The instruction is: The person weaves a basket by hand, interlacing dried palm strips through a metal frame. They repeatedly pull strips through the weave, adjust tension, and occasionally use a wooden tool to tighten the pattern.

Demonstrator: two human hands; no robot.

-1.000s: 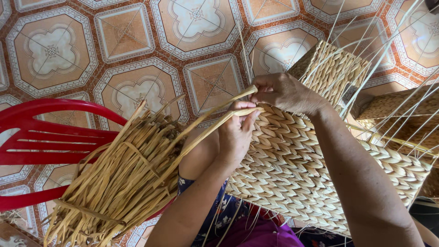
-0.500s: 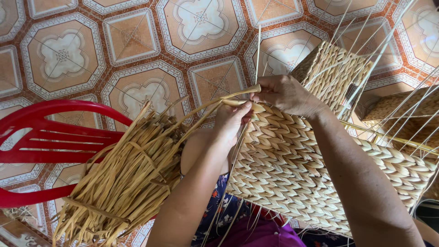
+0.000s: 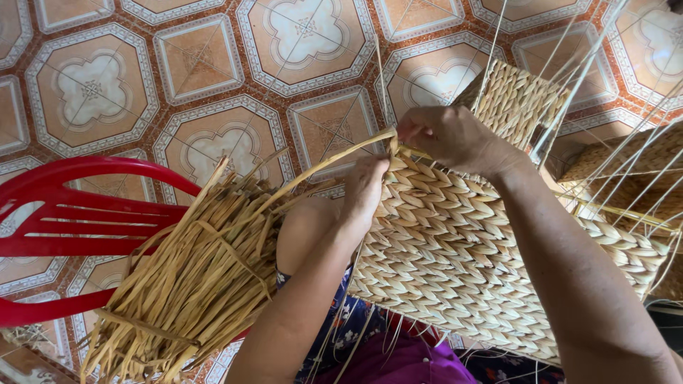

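Tiled floor (image 3: 213, 64) below. Woven panel (image 3: 455, 249) mostly done; both hands, left hand (image 3: 364, 190) and right hand (image 3: 448, 135), pinching strand (image 3: 320, 165) at its top edge; reed bundle (image 3: 192, 284) left unused.

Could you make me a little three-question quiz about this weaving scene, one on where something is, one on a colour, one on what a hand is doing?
1. Where does the bundle of loose straw strips lie?
A. Left of the woven panel, against the chair
B. On top of the woven panel
C. Right of the woven panel

2. What colour is the plastic chair?
A. Blue
B. Red
C. White

3. What is the right hand doing?
A. Lying flat and open on the floor
B. Pinching a straw strip at the panel's top edge
C. Holding the chair

Answers:
1 A: the bundle rests by the chair, left of the woven panel.
2 B: its slats and rim are plainly red.
3 B: its fingers close on a strip at the edge, near the left hand.
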